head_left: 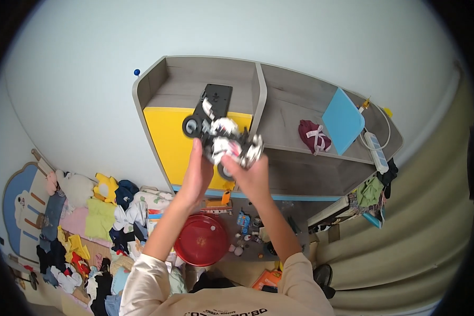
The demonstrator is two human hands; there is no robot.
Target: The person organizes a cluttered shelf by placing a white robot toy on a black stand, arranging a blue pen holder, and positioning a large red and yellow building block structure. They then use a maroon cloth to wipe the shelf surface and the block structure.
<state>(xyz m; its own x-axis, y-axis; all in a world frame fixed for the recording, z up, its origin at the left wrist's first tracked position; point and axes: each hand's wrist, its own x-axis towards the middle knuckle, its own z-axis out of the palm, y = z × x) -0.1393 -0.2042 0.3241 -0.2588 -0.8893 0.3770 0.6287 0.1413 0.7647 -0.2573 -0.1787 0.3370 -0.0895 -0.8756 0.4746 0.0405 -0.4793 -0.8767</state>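
Note:
Both hands hold up a white and black toy motorcycle (225,126) with black wheels, in front of the shelf unit. My left hand (195,174) grips its left side near a wheel. My right hand (252,178) closes round its right end, the thumb on the white body. Directly behind the toy is a flat black rectangular piece (219,97); I cannot tell whether it is joined to the toy or lies in the upper left compartment. Below that compartment is a yellow door panel (166,142), partly hidden by the toy and my left hand.
A grey shelf unit (262,95) stands against the wall. Its right compartment holds a maroon cloth bundle (313,136), a blue panel (344,120) and a white power strip (375,150). Below are a red round stool (201,239) and small toys (243,221). Clothes cover the bed (97,216).

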